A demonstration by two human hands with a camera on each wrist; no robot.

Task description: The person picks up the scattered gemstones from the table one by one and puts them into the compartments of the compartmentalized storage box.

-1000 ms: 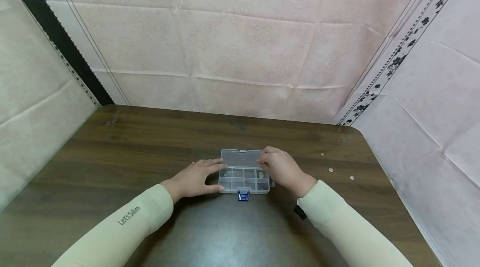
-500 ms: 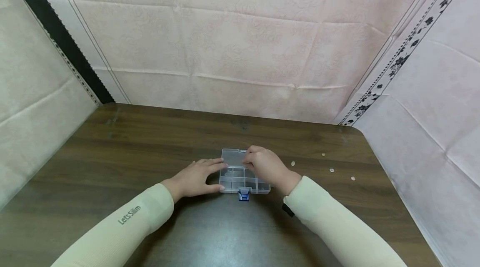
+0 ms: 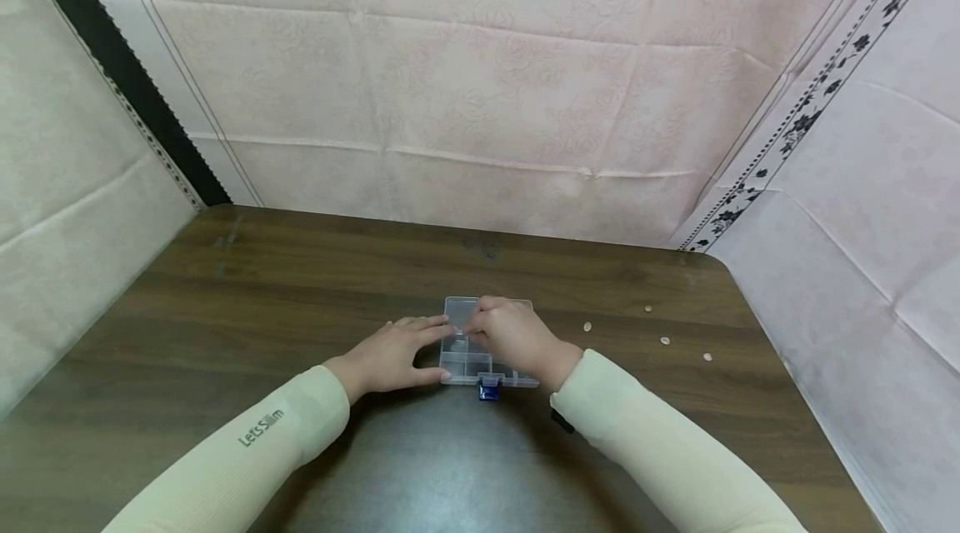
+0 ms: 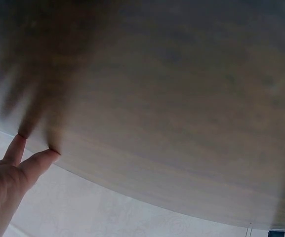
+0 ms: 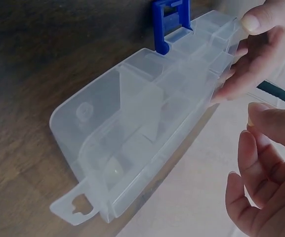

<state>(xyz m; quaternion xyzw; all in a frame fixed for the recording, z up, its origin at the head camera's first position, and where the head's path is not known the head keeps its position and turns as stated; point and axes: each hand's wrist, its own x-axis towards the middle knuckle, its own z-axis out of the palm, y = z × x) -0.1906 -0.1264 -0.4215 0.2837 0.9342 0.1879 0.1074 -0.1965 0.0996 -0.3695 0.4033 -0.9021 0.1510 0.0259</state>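
Observation:
A clear plastic compartment box [image 3: 477,365] lies on the table with its lid [image 3: 460,311] folded back and a blue latch [image 3: 489,392] at the front. My left hand [image 3: 397,356] rests at its left side, fingers and thumb spread, tips at the edge. Over the box's middle, my right hand [image 3: 513,337] covers several compartments. The right wrist view shows its thumb and index finger pinching a tiny pale piece [image 5: 250,121], apparently a button, mostly hidden by the fingertips. In that view a small pale object [image 5: 115,170] shows through the box's end compartment.
Small round pale buttons lie on the brown wooden table [image 3: 300,266] right of the box, including a near one [image 3: 587,326] and a far right one [image 3: 707,357]. Pale patterned cloth [image 3: 487,100] hangs behind the table and at both sides.
My right hand has moved left across the box, from its right-hand compartments to its middle, uncovering a button on the table. My left hand stays at the box's left edge.

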